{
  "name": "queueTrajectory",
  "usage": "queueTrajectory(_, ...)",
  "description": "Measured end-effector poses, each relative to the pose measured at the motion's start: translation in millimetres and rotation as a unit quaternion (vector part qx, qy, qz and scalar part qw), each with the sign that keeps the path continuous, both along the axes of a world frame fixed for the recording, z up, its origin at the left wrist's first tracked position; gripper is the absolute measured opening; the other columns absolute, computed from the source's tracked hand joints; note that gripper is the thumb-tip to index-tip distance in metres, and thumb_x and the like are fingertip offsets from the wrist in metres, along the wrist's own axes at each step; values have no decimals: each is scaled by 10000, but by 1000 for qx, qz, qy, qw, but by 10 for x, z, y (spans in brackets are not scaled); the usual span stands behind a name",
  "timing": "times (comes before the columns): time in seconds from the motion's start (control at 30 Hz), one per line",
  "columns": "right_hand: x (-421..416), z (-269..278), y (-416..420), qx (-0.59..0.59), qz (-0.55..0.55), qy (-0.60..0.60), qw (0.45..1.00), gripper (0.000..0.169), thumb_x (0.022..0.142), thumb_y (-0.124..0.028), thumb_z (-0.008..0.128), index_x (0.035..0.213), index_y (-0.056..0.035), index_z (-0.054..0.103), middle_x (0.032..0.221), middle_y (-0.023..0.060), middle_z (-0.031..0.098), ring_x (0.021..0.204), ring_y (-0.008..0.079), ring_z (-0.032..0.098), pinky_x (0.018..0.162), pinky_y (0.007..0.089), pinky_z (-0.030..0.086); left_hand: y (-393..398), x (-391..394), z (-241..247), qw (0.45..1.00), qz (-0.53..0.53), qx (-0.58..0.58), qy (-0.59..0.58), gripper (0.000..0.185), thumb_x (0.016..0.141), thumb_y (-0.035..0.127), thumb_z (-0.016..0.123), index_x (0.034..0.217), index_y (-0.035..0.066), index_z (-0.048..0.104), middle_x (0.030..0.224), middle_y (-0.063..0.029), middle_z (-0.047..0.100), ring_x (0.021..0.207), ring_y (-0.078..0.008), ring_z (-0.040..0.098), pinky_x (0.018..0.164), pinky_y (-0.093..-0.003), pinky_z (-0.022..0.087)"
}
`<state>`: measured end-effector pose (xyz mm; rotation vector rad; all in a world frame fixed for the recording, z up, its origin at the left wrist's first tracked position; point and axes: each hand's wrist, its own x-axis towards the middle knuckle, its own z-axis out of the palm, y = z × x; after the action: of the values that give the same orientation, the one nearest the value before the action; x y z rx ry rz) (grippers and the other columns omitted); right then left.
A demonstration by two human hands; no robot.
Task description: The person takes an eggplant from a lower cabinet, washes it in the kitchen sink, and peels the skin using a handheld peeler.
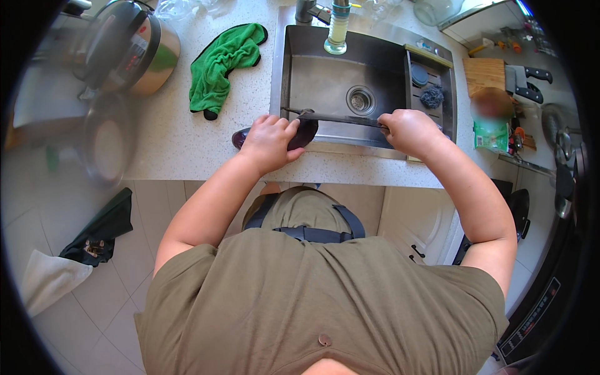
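My left hand [270, 142] is closed over a dark purple eggplant [304, 133], which lies across the near left corner of the steel sink [318, 84]. One rounded end of the eggplant sticks out left of the hand, above the speckled counter. My right hand [410, 133] is closed on the right end of a thin dark strip [344, 119], seen nearly edge-on. The strip spans the near side of the sink, and its left end meets the eggplant beside my left fingers. Whether it is a plastic strip or a blade I cannot tell.
Left of the sink lies a green cloth [220, 65], with an electric cooker [150, 56] beyond it. A faucet [337, 28] reaches over the basin. The sink's right rack holds a scouring pad [431, 96]. Farther right are a wooden board [485, 75] and black-handled knives [529, 93].
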<state>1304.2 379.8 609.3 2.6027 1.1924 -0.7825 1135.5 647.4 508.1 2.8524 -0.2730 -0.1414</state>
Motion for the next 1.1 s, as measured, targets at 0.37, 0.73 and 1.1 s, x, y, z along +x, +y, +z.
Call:
queueTrajectory(0.37, -218, 157, -147, -3, 18, -72, 997, 97, 870, -90, 593, 941, -68, 655, 864, 178, 695, 835, 358, 704, 716, 445, 570, -38, 7, -80, 981, -137, -21, -132, 484, 779, 308, 712, 1148, 0, 652, 951, -48, 606, 990, -233, 569, 894, -358, 453)
queueTrajectory(0.73, -145, -67, 106, -41, -75, 35, 996, 193, 862, -99, 576, 994, -81, 715, 968, 172, 721, 926, 368, 690, 817, 451, 555, -56, 6, -119, 985, -135, -15, -103, 495, 769, 284, 724, 1170, 8, 634, 990, -61, 607, 1037, -243, 568, 948, -372, 448)
queueTrajectory(1.1, -46, 189, 135, -37, -43, 16, 998, 172, 861, -102, 579, 968, -66, 709, 931, 172, 719, 912, 363, 691, 811, 459, 553, 86, -109, -67, 986, -110, -70, -101, 513, 756, 239, 758, 1202, 28, 618, 1115, -89, 630, 1142, -269, 579, 989, -401, 443)
